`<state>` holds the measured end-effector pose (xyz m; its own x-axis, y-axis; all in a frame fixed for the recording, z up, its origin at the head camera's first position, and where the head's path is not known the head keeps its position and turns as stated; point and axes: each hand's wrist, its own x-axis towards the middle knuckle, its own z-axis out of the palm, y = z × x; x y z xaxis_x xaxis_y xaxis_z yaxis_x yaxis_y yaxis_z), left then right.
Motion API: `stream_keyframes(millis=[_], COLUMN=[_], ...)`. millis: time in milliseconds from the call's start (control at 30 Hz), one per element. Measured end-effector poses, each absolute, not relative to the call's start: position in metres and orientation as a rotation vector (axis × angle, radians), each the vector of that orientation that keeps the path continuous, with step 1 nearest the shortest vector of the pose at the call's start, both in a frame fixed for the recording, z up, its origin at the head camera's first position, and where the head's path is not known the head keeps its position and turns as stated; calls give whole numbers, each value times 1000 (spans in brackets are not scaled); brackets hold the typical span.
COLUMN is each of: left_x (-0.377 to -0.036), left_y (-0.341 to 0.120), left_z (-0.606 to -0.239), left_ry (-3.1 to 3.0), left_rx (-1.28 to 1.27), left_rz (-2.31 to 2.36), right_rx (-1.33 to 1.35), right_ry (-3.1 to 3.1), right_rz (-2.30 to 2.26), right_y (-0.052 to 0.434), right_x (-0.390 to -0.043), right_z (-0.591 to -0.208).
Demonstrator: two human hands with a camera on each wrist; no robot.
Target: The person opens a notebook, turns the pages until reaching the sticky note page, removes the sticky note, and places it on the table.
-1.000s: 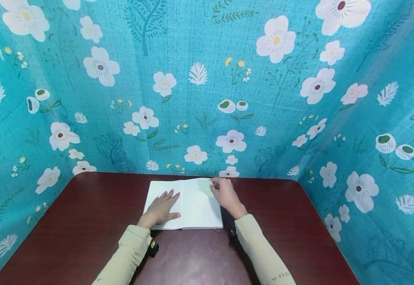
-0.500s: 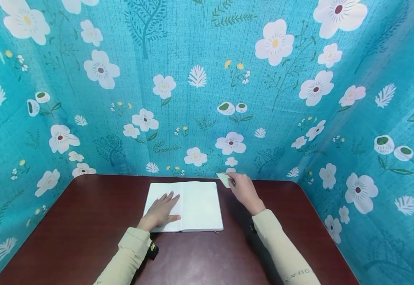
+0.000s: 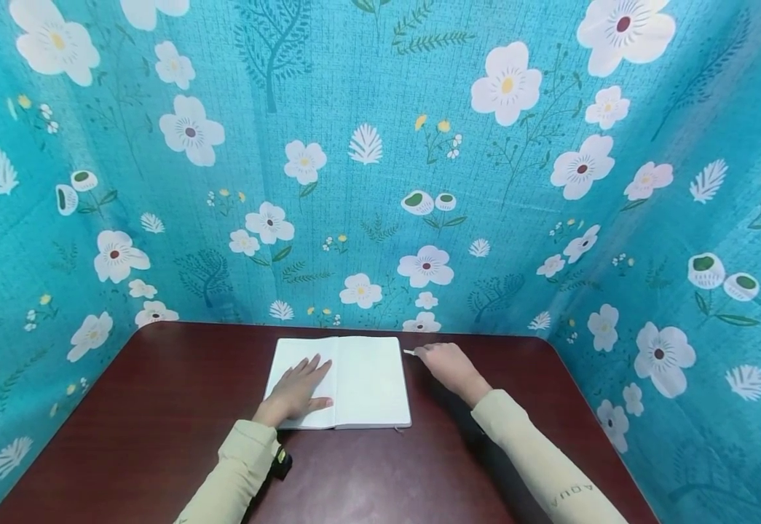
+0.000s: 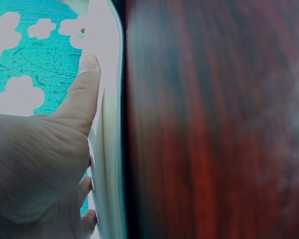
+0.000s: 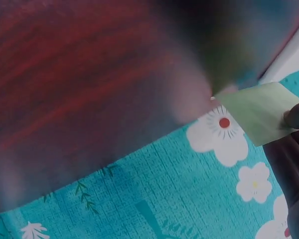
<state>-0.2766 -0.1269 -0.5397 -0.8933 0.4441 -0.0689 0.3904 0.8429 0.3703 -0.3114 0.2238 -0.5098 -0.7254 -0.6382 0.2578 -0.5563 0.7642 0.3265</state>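
An open notebook [image 3: 372, 382] with blank white pages lies near the back of the table. My left hand [image 3: 297, 391] rests on its left page with the fingers spread and straight; in the left wrist view the thumb [image 4: 79, 97] lies along the page by the notebook's edge. Just right of the notebook, my right hand [image 3: 451, 367] pinches a pale green sticky note [image 5: 256, 110] between thumb and fingers. From the head view the note shows almost edge-on, as a thin pale strip beside the right page.
The dark red-brown wooden table [image 3: 177, 407] carries the notebook. A blue curtain [image 3: 354, 218] printed with white flowers hangs behind it and along both sides. A ribbon bookmark [image 3: 399, 429] pokes out at the notebook's lower right corner.
My right hand has lifted the sticky note off the right page and carried it right past the notebook's edge, then lowered it a little. The left hand has stayed in place.
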Motion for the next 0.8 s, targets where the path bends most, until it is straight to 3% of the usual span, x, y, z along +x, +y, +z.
stream_keyframes(millis=[467,800], left_x=[-276,-274], left_y=[-126,-129], left_z=[-537,-538], left_ry=[2862,2860], left_rx=[653,638], left_rz=[534,538], right_rx=[1013,963], right_ry=[-2637,-2766], right_rz=[-368,-60], right_y=[219,216], right_x=[-299,-291], right_z=[-521,-521])
